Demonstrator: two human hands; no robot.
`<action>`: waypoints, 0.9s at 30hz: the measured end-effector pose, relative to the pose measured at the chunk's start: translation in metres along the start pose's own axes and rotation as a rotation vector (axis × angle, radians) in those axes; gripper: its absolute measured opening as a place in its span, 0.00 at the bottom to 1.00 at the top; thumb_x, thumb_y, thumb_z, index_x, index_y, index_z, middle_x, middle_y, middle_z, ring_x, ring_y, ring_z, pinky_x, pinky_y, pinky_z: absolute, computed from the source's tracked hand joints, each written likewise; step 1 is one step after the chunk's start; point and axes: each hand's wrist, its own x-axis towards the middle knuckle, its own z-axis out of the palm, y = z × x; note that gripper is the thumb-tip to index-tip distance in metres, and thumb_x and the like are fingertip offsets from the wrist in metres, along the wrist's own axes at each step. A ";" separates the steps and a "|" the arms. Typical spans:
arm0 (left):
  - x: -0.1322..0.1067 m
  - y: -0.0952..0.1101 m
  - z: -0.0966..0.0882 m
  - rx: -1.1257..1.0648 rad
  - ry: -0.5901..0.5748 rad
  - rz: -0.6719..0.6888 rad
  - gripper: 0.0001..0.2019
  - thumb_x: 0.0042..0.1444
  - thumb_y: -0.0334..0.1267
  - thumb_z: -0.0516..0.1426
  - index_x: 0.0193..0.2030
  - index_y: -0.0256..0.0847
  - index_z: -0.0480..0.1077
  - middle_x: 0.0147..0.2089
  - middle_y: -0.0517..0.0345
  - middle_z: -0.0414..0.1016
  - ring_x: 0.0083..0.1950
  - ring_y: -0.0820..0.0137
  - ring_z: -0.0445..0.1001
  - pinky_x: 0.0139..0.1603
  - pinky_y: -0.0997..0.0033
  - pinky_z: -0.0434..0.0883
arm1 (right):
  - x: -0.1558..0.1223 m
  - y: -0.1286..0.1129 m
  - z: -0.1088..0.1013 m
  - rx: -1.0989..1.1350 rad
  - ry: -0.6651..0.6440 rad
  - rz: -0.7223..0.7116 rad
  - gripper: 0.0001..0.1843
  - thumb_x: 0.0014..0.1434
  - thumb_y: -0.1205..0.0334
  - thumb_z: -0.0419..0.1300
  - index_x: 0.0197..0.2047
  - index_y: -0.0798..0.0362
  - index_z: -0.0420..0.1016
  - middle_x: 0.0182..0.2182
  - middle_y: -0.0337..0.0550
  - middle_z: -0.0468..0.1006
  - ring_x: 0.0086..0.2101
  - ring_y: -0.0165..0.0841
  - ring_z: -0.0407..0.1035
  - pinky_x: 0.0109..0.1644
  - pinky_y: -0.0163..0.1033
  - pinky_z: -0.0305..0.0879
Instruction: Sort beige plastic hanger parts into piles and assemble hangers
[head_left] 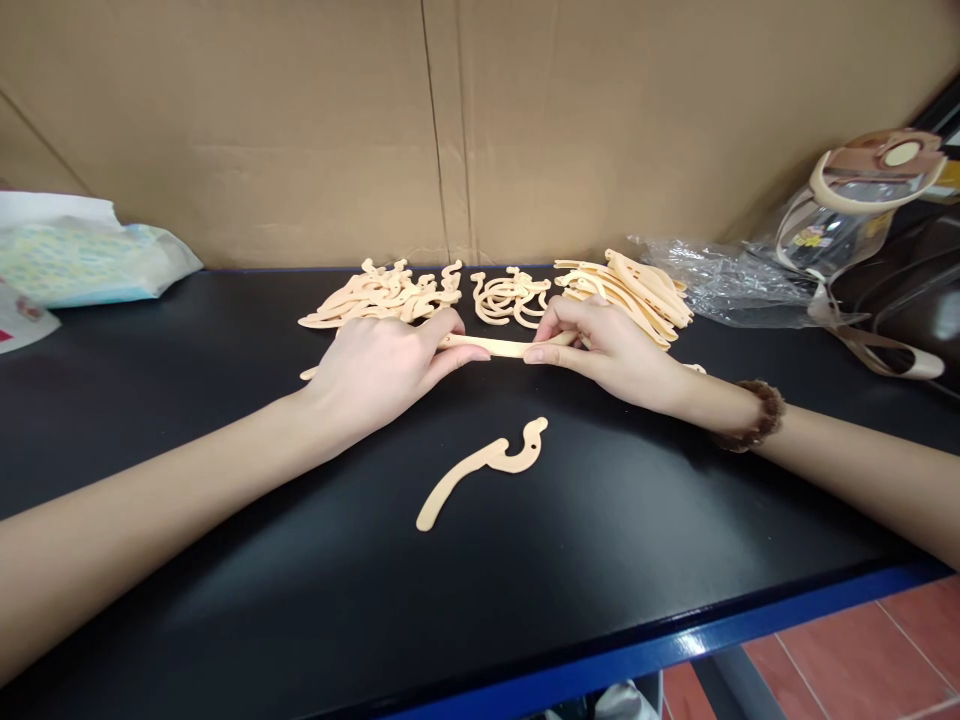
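Observation:
Both of my hands grip one slim beige plastic hanger arm (506, 348), held roughly level above the table. My left hand (386, 360) pinches its left end between thumb and fingers. At its right end, my right hand (600, 345) has thumb and fingers closed on it; part of the piece is hidden there. Closer to me, a curved beige hanger piece (459, 483) with a notch and a small hole lies flat on the table. Behind my hands are a pile of notched hanger pieces (375, 295), a small heap of hooks (495, 300) and a stack of long hanger arms (649, 290).
The black table (300, 600) has a blue front edge and a cardboard wall (300, 130) behind it. A soft tissue pack (97, 260) lies at the left. Clear plastic wrap (720, 285), a strapped bottle (840, 215) and a dark bag (915, 290) are on the right.

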 end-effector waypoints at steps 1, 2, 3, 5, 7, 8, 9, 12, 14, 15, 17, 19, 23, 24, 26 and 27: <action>0.000 0.000 0.000 -0.005 0.004 0.001 0.28 0.64 0.59 0.45 0.48 0.38 0.74 0.22 0.57 0.73 0.21 0.64 0.70 0.24 0.71 0.53 | 0.000 0.000 0.000 0.005 -0.005 0.008 0.15 0.60 0.50 0.61 0.32 0.53 0.68 0.25 0.36 0.76 0.27 0.28 0.69 0.36 0.35 0.59; 0.000 0.001 -0.001 -0.008 0.007 0.002 0.27 0.64 0.59 0.45 0.48 0.38 0.74 0.21 0.57 0.73 0.21 0.64 0.70 0.24 0.71 0.53 | 0.000 0.000 0.000 0.008 -0.011 0.013 0.15 0.61 0.50 0.61 0.32 0.53 0.68 0.25 0.36 0.76 0.27 0.28 0.69 0.36 0.35 0.59; 0.000 0.001 -0.001 -0.008 0.011 0.005 0.28 0.64 0.59 0.45 0.48 0.38 0.74 0.21 0.57 0.73 0.21 0.64 0.70 0.24 0.71 0.53 | 0.000 0.000 0.000 0.011 -0.018 0.016 0.15 0.61 0.50 0.61 0.32 0.53 0.68 0.26 0.36 0.76 0.27 0.28 0.69 0.36 0.35 0.59; 0.000 0.001 -0.001 -0.002 0.022 0.013 0.28 0.65 0.59 0.44 0.48 0.39 0.74 0.21 0.57 0.73 0.20 0.64 0.70 0.24 0.71 0.52 | 0.000 0.001 0.000 0.009 -0.035 0.019 0.14 0.61 0.51 0.61 0.33 0.53 0.68 0.25 0.35 0.75 0.27 0.28 0.68 0.36 0.35 0.59; -0.001 0.000 0.000 0.012 0.036 0.025 0.29 0.65 0.60 0.42 0.48 0.39 0.74 0.22 0.56 0.73 0.20 0.64 0.70 0.23 0.71 0.51 | 0.000 0.002 0.000 0.013 -0.054 0.021 0.14 0.62 0.51 0.60 0.33 0.53 0.68 0.24 0.34 0.74 0.26 0.27 0.67 0.35 0.35 0.58; -0.001 0.000 0.001 0.020 0.041 0.037 0.30 0.65 0.60 0.41 0.48 0.39 0.74 0.22 0.56 0.73 0.20 0.64 0.70 0.23 0.71 0.50 | 0.000 0.002 0.000 0.022 -0.064 0.025 0.14 0.62 0.51 0.60 0.34 0.53 0.67 0.24 0.34 0.73 0.26 0.27 0.66 0.35 0.35 0.58; -0.001 -0.001 0.002 0.029 0.045 0.050 0.30 0.65 0.60 0.40 0.48 0.40 0.74 0.22 0.55 0.74 0.20 0.64 0.70 0.23 0.70 0.50 | 0.000 0.003 0.000 0.036 -0.077 0.032 0.14 0.62 0.51 0.60 0.34 0.53 0.67 0.24 0.34 0.73 0.26 0.27 0.65 0.34 0.34 0.58; -0.002 -0.004 0.003 0.062 0.044 0.098 0.32 0.66 0.60 0.37 0.48 0.41 0.74 0.22 0.54 0.74 0.21 0.63 0.70 0.23 0.70 0.50 | 0.000 0.005 -0.001 0.084 -0.126 0.064 0.15 0.61 0.50 0.61 0.34 0.53 0.68 0.25 0.34 0.71 0.26 0.26 0.63 0.31 0.34 0.56; -0.002 -0.005 0.003 0.094 0.041 0.142 0.33 0.66 0.59 0.35 0.47 0.41 0.75 0.22 0.53 0.74 0.21 0.63 0.71 0.23 0.69 0.50 | 0.000 0.006 -0.002 0.100 -0.156 0.077 0.16 0.60 0.48 0.61 0.33 0.53 0.68 0.23 0.32 0.68 0.25 0.25 0.60 0.29 0.33 0.54; -0.002 -0.005 0.003 0.112 0.038 0.165 0.33 0.67 0.58 0.34 0.46 0.41 0.75 0.22 0.53 0.74 0.21 0.63 0.70 0.23 0.70 0.49 | 0.000 0.007 -0.003 0.106 -0.169 0.076 0.16 0.60 0.48 0.61 0.33 0.53 0.68 0.23 0.32 0.67 0.25 0.25 0.58 0.29 0.33 0.53; -0.002 -0.005 0.002 0.138 0.026 0.211 0.33 0.67 0.57 0.33 0.45 0.42 0.75 0.21 0.53 0.73 0.20 0.64 0.70 0.22 0.70 0.47 | 0.001 0.009 -0.005 0.112 -0.193 0.066 0.16 0.60 0.48 0.61 0.33 0.53 0.68 0.23 0.31 0.65 0.25 0.24 0.57 0.28 0.33 0.52; -0.002 -0.004 0.002 0.140 0.022 0.238 0.32 0.68 0.55 0.33 0.46 0.41 0.74 0.22 0.53 0.74 0.20 0.64 0.69 0.21 0.71 0.47 | 0.002 0.012 -0.006 0.114 -0.209 0.065 0.16 0.60 0.48 0.61 0.34 0.53 0.69 0.23 0.31 0.65 0.25 0.25 0.57 0.28 0.34 0.51; -0.002 -0.006 0.006 0.102 0.077 0.246 0.29 0.69 0.53 0.35 0.54 0.41 0.70 0.26 0.53 0.78 0.22 0.64 0.71 0.22 0.71 0.50 | 0.003 0.015 -0.007 0.091 -0.217 0.076 0.16 0.60 0.48 0.60 0.34 0.52 0.69 0.24 0.31 0.65 0.25 0.25 0.56 0.29 0.34 0.51; -0.002 -0.007 0.007 0.093 0.096 0.240 0.29 0.69 0.54 0.35 0.56 0.41 0.69 0.26 0.54 0.78 0.22 0.64 0.72 0.22 0.71 0.50 | 0.003 0.014 -0.007 0.082 -0.215 0.071 0.16 0.60 0.47 0.60 0.34 0.52 0.69 0.24 0.31 0.65 0.26 0.25 0.56 0.29 0.34 0.51; -0.002 -0.009 0.009 0.067 0.127 0.220 0.29 0.68 0.56 0.36 0.59 0.42 0.67 0.25 0.55 0.77 0.21 0.63 0.71 0.21 0.71 0.50 | 0.003 0.012 -0.007 0.048 -0.200 0.054 0.16 0.61 0.48 0.60 0.34 0.52 0.68 0.23 0.31 0.65 0.25 0.25 0.56 0.30 0.34 0.51; -0.002 -0.009 0.010 0.048 0.136 0.202 0.29 0.68 0.56 0.36 0.60 0.42 0.65 0.25 0.56 0.77 0.21 0.63 0.71 0.21 0.71 0.50 | 0.002 0.011 -0.007 0.027 -0.187 0.041 0.16 0.62 0.48 0.59 0.34 0.52 0.67 0.22 0.30 0.65 0.25 0.25 0.57 0.30 0.34 0.51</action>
